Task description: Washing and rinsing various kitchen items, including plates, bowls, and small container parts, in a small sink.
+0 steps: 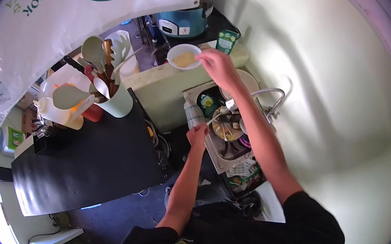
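Observation:
My left hand [197,135] is closed around the pale handle of a slender utensil [214,118], whose far end reaches over the sink [221,161]. My right hand [217,64] is at the right rim of a white bowl [172,52] on the ledge; whether its fingers grip the rim cannot be told. A yellowish slab, perhaps a sponge [183,60], lies in this bowl. Under the faucet head [230,104], a soiled plate [227,134] bears several utensils and scraps. My right forearm hides part of the sink.
A flexible metal faucet [275,91] curves from the right wall. A checked cloth [193,114] hangs over the sink's left edge. Beyond the ledge [154,83] stands a teal rice cooker [183,23]. At left, a black counter [105,166] carries a utensil holder [120,103] and sauce bottles [58,111].

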A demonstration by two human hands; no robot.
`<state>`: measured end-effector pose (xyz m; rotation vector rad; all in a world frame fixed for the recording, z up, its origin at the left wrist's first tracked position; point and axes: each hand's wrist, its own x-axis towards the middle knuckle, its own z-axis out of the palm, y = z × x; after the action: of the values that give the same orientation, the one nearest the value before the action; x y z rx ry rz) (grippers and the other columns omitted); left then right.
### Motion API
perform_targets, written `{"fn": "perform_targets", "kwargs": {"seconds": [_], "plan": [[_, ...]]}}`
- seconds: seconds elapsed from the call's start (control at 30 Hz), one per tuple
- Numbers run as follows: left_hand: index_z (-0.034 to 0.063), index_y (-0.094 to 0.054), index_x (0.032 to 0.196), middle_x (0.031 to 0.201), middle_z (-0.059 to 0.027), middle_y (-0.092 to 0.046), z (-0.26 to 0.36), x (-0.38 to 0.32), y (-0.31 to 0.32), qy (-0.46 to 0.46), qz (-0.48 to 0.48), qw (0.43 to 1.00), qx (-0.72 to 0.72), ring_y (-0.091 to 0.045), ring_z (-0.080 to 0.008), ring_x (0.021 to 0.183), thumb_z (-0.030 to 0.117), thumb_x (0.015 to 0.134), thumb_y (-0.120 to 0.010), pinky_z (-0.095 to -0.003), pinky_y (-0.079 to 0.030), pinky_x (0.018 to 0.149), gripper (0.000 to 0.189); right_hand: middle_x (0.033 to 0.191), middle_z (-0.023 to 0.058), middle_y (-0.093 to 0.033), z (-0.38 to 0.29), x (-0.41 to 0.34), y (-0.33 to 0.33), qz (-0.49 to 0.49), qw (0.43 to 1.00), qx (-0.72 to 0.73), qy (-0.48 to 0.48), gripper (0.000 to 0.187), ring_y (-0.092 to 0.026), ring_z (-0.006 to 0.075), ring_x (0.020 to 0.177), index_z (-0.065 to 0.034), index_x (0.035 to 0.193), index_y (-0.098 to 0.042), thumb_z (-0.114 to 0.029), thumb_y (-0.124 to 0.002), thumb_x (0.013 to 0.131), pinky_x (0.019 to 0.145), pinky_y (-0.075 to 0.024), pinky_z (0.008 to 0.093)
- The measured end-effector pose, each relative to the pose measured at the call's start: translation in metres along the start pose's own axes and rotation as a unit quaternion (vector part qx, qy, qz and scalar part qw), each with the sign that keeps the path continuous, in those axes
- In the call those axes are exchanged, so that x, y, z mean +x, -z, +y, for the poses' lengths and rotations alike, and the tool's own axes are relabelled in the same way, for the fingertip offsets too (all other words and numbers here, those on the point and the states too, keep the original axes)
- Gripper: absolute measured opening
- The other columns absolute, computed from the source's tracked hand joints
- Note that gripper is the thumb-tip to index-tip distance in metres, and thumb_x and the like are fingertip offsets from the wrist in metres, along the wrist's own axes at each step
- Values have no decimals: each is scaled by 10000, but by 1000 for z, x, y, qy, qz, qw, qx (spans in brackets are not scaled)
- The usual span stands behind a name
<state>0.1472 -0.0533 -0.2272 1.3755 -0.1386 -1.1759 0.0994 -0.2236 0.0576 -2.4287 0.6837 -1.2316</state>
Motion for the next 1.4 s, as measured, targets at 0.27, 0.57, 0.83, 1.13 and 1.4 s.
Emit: {"fn": "perform_targets", "kwargs": {"seconds": [0.27,0.57,0.83,1.13,1.4], "plan": [[-34,-788,1013,877,-82,-767,-31,-7,19,111,-163,977,-79,-723,-165,739,51,892,-810,-278,-582,705,149,1285,91,-684,143,81,-114,-413,851,-320,57,470,-582,377,1252,-185,1296,-728,-264,-814,840,1012,-520,509],[-51,-729,1205,1048,-85,-770,-20,-7,24,171,-190,967,11,-745,-180,871,38,944,-767,-309,-623,825,279,1333,172,-631,168,86,-114,-387,855,-344,28,392,-522,408,1346,-139,1144,-731,-287,-794,787,1021,-508,545],[-47,-776,1014,876,-90,-764,-5,-5,6,154,-130,979,-11,-724,-178,693,4,872,-790,-276,-591,653,151,946,212,-734,98,105,-11,-194,964,-175,-51,376,-722,419,937,-49,1129,-620,-162,-789,813,783,-563,468],[33,-802,952,904,-163,-747,6,-23,11,-329,-90,834,434,-749,-295,776,100,817,-770,-423,-590,743,154,1201,183,-705,-69,-95,77,102,915,161,-356,474,-754,243,1000,-17,1404,-517,-86,-724,983,686,-695,357],[24,-799,937,895,-185,-727,32,-21,4,-442,-165,749,465,-717,-383,870,83,821,-722,-463,-581,814,151,1235,164,-669,-73,-268,92,282,786,193,-516,475,-735,262,1041,-4,1410,-483,-33,-680,979,774,-698,423]]}}
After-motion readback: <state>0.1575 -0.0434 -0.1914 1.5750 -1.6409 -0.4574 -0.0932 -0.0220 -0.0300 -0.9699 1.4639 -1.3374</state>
